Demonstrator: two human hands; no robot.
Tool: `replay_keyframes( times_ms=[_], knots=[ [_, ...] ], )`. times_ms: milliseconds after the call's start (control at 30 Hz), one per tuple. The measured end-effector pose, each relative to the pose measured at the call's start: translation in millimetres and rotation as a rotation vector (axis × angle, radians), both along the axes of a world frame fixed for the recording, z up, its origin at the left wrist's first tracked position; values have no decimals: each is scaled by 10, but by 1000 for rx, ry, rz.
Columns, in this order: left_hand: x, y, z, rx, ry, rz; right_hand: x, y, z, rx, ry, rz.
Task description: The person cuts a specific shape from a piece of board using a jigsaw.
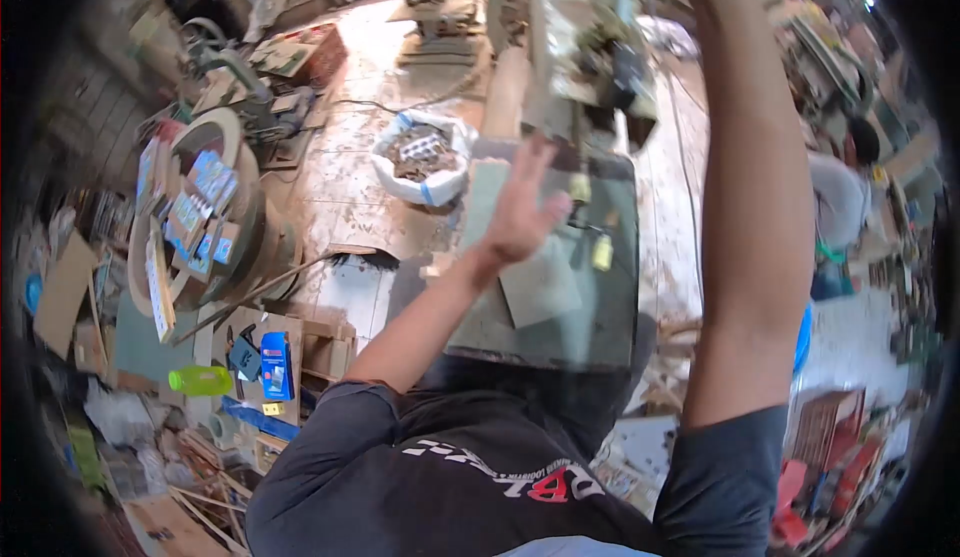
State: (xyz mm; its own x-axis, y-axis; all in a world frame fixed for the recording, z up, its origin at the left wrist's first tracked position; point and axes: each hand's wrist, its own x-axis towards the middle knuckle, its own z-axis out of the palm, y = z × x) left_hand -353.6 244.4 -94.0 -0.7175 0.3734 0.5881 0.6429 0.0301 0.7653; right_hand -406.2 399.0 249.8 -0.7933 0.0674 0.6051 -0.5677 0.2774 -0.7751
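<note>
My left hand hovers over a grey-green board in front of my body, thumb and fingers apart, with nothing seen in it. A thin pale sheet lies on the board just below this hand. Close to the fingertips is a small tool with a yellow-green end, partly blurred. My right arm stretches up past the top edge of the view, beside a dusty machine; the hand itself is cut off.
A white sack of shavings stands on the floor ahead. At left, a round wooden drum holds several printed blocks. A green bottle and a blue box rest nearby. A red crate sits at lower right.
</note>
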Motion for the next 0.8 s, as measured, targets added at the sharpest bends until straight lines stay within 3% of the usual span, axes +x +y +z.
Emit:
replay_keyframes(
  times_ms=[100,133,200,367,467,500,600,733,800],
  knots=[
    [-28,35,28,-303,178,-3,-23,38,-31,8,-76,-10],
    [13,41,142,-264,88,-98,-119,111,-80,-53,-79,-8],
    [102,78,134,-268,219,-11,-308,218,-99,-176,-95,-3],
    [90,98,210,-372,372,78,-352,375,-86,-63,-117,8],
    [72,207,120,-177,360,38,-361,387,-54,-26,-128,-36],
    [63,233,241,-220,351,68,-276,377,-31,36,-75,-21],
    [142,165,181,-275,404,152,677,-87,-75,212,243,-270],
    [219,221,-104,-152,320,159,1477,-345,-739,205,378,-300],
    [236,324,25,-73,29,115,1769,-423,-1027,344,463,-155]
  ],
)
